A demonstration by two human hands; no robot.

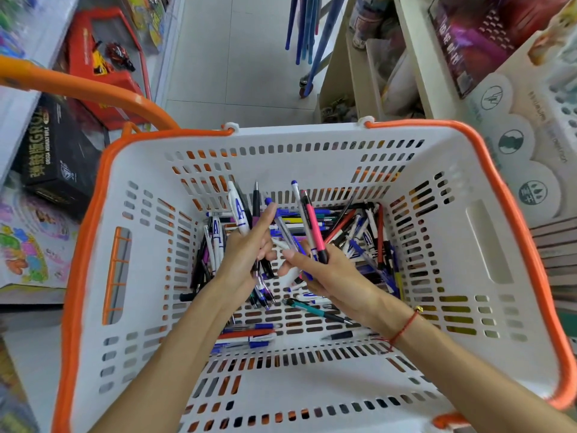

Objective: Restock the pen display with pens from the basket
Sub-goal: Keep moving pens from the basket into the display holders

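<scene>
A white plastic basket [487, 232] with an orange rim fills the view, and many loose pens [352, 226] lie on its floor. Both hands are inside it. My left hand [246, 248] grips a small bunch of pens, among them a white one with blue lettering [238, 210] that sticks up. My right hand [327, 270] grips another bunch, with a pink and black pen [315, 229] and a clear blue-capped pen [281, 220] pointing upward. The two hands nearly touch. A pen display [559, 98] with white perforated slots stands at the right edge.
An orange basket handle [87, 92] arcs over the upper left. Toy boxes [59, 151] sit on the left shelves. Shelving with packaged goods [468, 42] stands at the upper right, stacked notebooks [555, 260] at the right, blue rods [307, 29] over the tiled floor ahead.
</scene>
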